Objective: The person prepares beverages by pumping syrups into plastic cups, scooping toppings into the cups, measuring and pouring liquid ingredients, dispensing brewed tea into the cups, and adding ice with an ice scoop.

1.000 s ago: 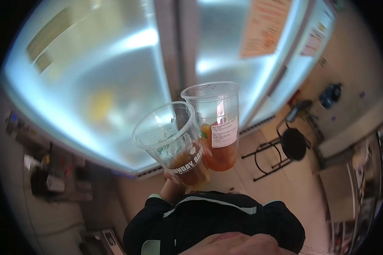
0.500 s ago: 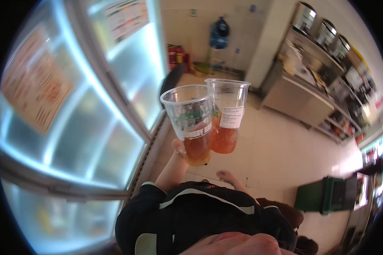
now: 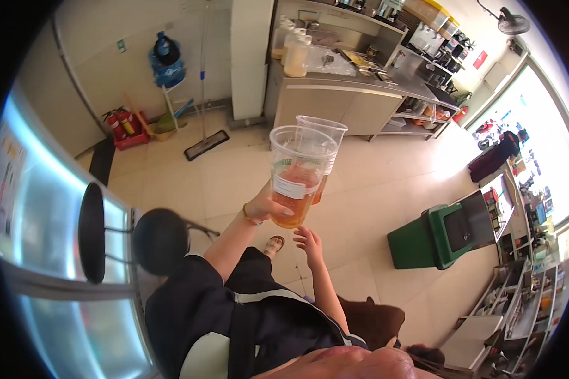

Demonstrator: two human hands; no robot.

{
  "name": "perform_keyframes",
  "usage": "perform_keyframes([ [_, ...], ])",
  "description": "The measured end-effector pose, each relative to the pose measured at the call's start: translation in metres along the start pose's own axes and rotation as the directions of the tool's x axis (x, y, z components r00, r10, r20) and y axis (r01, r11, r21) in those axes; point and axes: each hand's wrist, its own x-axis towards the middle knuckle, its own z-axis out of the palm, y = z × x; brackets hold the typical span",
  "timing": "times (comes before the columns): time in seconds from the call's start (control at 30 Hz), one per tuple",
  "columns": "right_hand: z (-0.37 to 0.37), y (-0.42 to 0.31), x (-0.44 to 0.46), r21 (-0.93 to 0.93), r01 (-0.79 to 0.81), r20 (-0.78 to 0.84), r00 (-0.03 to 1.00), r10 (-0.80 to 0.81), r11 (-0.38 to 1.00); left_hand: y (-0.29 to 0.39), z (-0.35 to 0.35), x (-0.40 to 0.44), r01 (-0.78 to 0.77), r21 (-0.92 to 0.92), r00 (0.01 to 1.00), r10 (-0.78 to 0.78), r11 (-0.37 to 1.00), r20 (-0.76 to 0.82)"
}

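My left hand (image 3: 267,207) is wrapped round the lower part of a clear plastic cup (image 3: 305,148) that holds an amber-orange drink and has a white label. A second clear cup (image 3: 336,134), also with orange drink, is right behind it and largely covered by the first. The fingers on the far side are hidden, so their hold on the rear cup does not show fully. Just below the cups, my right hand (image 3: 309,245) is empty, its fingers apart and not touching either cup.
Black round stools (image 3: 161,241) stand at the left by the lit glass-door fridge (image 3: 57,202). A green bin (image 3: 417,243) is at right. Ahead are a steel counter (image 3: 329,101), a floor mop (image 3: 207,145) and fire extinguishers (image 3: 119,123). Another person (image 3: 496,155) is near the doorway.
The view has swung right, away from the fridge, showing more of the counter and doorway. My right hand has risen toward the cups with its fingers spreading. My left hand still carries the cups.
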Motion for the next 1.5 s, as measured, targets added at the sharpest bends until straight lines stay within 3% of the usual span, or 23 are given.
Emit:
perform_keyframes([
  [0.07,-0.037,-0.004,0.04,-0.001,-0.044,-0.141,0.989,0.043,0.999,-0.015,-0.019,0.065,-0.02,0.084,1.0,0.018,0.996,0.026],
  [0.1,-0.057,-0.008,0.055,-0.005,-0.052,-0.211,0.976,0.05,0.999,-0.017,-0.028,0.095,0.045,0.119,0.999,-0.043,0.992,-0.025],
  [0.2,-0.108,-0.028,0.099,0.013,-0.112,-0.432,0.896,0.107,0.994,-0.05,-0.075,0.203,-0.023,0.206,0.989,-0.008,0.978,0.147],
  [0.23,-0.129,-0.04,0.108,0.024,-0.147,-0.502,0.854,0.139,0.989,-0.054,-0.077,0.235,-0.038,0.236,0.99,0.005,0.971,0.138],
  [0.4,-0.199,-0.1,0.165,0.064,-0.026,-0.614,0.787,0.06,0.998,-0.09,-0.106,0.379,-0.088,0.334,0.987,0.036,0.938,0.158],
  [0.5,-0.233,-0.134,0.203,0.135,0.033,-0.702,0.708,0.072,0.99,-0.127,-0.122,0.452,0.005,0.223,0.988,-0.04,0.975,0.152],
  [0.6,-0.266,-0.192,0.258,0.094,0.09,-0.673,0.739,-0.003,0.992,-0.172,-0.156,0.521,0.074,0.292,0.929,-0.172,0.954,0.327],
  [0.7,-0.304,-0.275,0.334,-0.01,0.309,-0.442,0.852,-0.281,0.951,-0.216,-0.171,0.579,0.263,0.105,0.818,-0.28,0.959,0.503],
  [0.77,-0.325,-0.339,0.393,-0.009,0.45,-0.192,0.875,-0.444,0.893,-0.241,-0.177,0.617,0.153,0.14,0.788,-0.206,0.978,0.58],
  [0.9,-0.354,-0.429,0.51,0.124,0.461,0.073,0.879,-0.472,0.878,-0.27,-0.203,0.695,-0.06,0.309,0.72,-0.173,0.949,0.672],
  [1.0,-0.363,-0.481,0.595,0.158,0.442,0.283,0.836,-0.47,0.883,-0.271,-0.235,0.742,0.102,0.397,0.749,-0.333,0.912,0.572],
  [1.03,-0.368,-0.488,0.627,0.149,0.422,0.312,0.838,-0.447,0.894,-0.269,-0.248,0.762,-0.05,0.478,0.763,-0.276,0.877,0.585],
  [1.13,-0.375,-0.506,0.716,0.115,0.362,0.394,0.839,-0.377,0.925,-0.274,-0.288,0.8,-0.106,0.541,0.842,-0.214,0.834,0.495],
  [1.17,-0.38,-0.507,0.751,0.085,0.361,0.419,0.833,-0.362,0.929,-0.279,-0.299,0.806,0.036,0.463,0.893,-0.237,0.885,0.384],
  [1.27,-0.383,-0.513,0.848,-0.01,0.395,0.421,0.835,-0.354,0.919,-0.291,-0.333,0.846,0.025,0.436,0.998,-0.05,0.899,0.045],
  [1.3,-0.381,-0.513,0.881,-0.041,0.413,0.41,0.837,-0.361,0.91,-0.304,-0.369,0.863,-0.054,0.607,0.998,0.05,0.793,0.023],
  [1.37,-0.376,-0.506,0.947,-0.048,0.501,0.316,0.828,-0.463,0.864,-0.343,-0.437,0.888,0.064,0.7,0.967,0.128,0.711,-0.219],
  [1.4,-0.374,-0.5,0.977,-0.061,0.539,0.27,0.819,-0.506,0.84,-0.364,-0.465,0.895,0.227,0.595,0.888,0.086,0.771,-0.451],
  [1.5,-0.38,-0.478,1.052,-0.205,0.603,0.342,0.782,-0.521,0.771,-0.369,-0.532,0.927,0.368,0.743,0.84,0.144,0.559,-0.524],
])
